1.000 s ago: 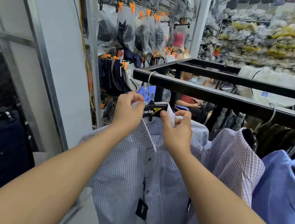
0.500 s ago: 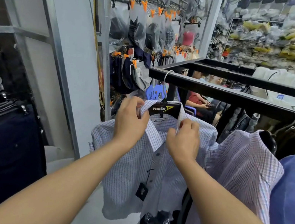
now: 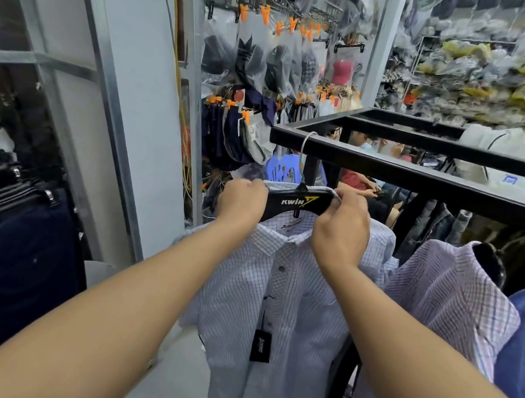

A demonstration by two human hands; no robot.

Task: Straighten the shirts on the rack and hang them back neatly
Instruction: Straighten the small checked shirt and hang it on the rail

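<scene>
left hand [image 3: 241,204] | right hand [image 3: 340,232] | gripping shirt [image 3: 277,291] collar between them

Bright, even indoor light, no single source in view; shadows soft and faint. Centre sharp: lettering on hanger [image 3: 299,201] legible, check of white shirt [image 3: 291,290] crisp. Stacked goods [image 3: 517,78] upper right smeared by blur. Dark trousers [image 3: 1,259] lower left murky, detail lost. Wide-angle distortion: rack bar [image 3: 430,183] slants and bows, wall post [image 3: 111,97] leans hard toward edge.
</scene>
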